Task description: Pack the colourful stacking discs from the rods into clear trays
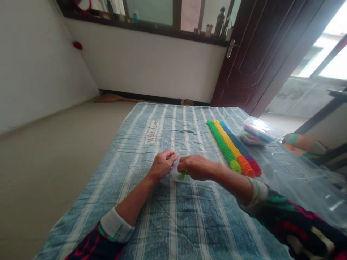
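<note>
My left hand (162, 164) is curled, its fingertips pinching the left edge of a small clear plastic box (195, 155) that lies on the blue striped cloth (173, 216). Over the box's near side my right hand (197, 167) is closed around a small green piece (183, 175), only the tip of which shows. Three long rows of stacked pieces lie to the right: a green row (221, 142), a yellow-orange row (230, 146) and a blue-red row (240, 146).
A clear lidded container (261, 130) with coloured pieces sits at the far right of the cloth. A large clear plastic lid or bin (300, 177) lies at the right. A dark wooden door (252, 54) stands behind. Bare floor (54, 151) lies to the left.
</note>
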`<state>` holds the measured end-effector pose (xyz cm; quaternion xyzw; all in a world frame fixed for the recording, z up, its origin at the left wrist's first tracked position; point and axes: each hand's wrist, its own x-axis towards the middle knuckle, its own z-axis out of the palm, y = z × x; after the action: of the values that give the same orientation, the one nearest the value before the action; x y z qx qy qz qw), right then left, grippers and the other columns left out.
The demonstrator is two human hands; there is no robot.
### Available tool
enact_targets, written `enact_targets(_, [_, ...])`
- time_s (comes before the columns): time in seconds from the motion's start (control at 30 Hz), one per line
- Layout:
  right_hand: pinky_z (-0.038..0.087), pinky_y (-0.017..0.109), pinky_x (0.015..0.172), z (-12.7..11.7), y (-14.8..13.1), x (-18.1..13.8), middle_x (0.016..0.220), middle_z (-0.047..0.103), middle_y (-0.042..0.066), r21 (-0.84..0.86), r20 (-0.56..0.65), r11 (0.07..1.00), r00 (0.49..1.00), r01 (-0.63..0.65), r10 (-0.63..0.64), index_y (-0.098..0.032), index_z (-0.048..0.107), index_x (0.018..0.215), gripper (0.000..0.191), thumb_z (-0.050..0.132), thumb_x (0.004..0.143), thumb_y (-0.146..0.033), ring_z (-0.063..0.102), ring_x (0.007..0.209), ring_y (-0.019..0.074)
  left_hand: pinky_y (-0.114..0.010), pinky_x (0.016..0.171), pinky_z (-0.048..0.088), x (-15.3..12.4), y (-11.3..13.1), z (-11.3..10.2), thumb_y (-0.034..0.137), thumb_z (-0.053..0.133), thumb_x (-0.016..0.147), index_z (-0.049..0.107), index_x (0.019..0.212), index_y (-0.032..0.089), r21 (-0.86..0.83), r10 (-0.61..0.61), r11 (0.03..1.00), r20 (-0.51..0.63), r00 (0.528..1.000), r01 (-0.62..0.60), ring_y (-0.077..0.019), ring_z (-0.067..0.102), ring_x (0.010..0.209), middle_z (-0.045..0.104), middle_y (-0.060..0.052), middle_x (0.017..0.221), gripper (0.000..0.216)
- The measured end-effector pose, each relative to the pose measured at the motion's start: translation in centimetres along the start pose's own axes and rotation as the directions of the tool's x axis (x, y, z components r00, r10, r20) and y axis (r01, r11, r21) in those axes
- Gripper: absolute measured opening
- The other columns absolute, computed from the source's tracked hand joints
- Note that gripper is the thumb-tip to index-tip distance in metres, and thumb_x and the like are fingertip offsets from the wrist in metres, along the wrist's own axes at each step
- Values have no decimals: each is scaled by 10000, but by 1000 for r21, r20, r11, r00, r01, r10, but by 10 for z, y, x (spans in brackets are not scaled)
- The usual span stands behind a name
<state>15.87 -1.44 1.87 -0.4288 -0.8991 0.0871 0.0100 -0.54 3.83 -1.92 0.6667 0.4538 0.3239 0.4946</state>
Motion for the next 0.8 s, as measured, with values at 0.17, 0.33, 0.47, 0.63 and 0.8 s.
enact_targets(0.17, [353,220,628,16,4,1,864,659,13,217,-125,976,992,11,17,-184,663,896,306,527,719,26,558,744,115,-233,482,447,-3,5,0,470,640,690,683,823,164,-38,-65,997,66,996,68,-143,563,570,630,4,671,336])
enact_targets(0.33, [383,221,667,26,2,-3,820,658,10,374,-225,927,972,26,63,-163,651,902,253,531,752,2,562,721,110,-248,535,513,-5,14,-15,354,715,643,629,1118,139,-110,-182,971,229,956,211,-256,660,898,684,-108,1059,528])
enact_targets(0.47, [379,221,656,30,3,-5,783,651,0,461,-265,887,952,-15,153,-164,656,928,254,535,763,-13,556,693,106,-296,632,562,-6,17,-26,321,752,644,511,1310,161,-129,-194,958,372,908,258,-334,590,1136,552,-205,1321,727])
enact_targets(0.63, [376,214,644,25,10,-5,736,632,-23,520,-195,854,969,-29,152,-165,666,855,270,520,723,20,538,672,97,-255,596,532,-6,17,-23,260,774,631,322,1453,183,-83,-180,966,462,868,245,-325,610,1110,518,-222,1364,942])
enact_targets(0.8, [368,206,632,12,18,-2,667,584,-49,533,-80,846,996,3,47,-146,656,753,219,545,674,26,518,654,90,-228,531,494,-6,17,-18,248,783,611,315,1459,186,-88,-165,969,474,865,233,-300,658,997,623,-186,1242,970])
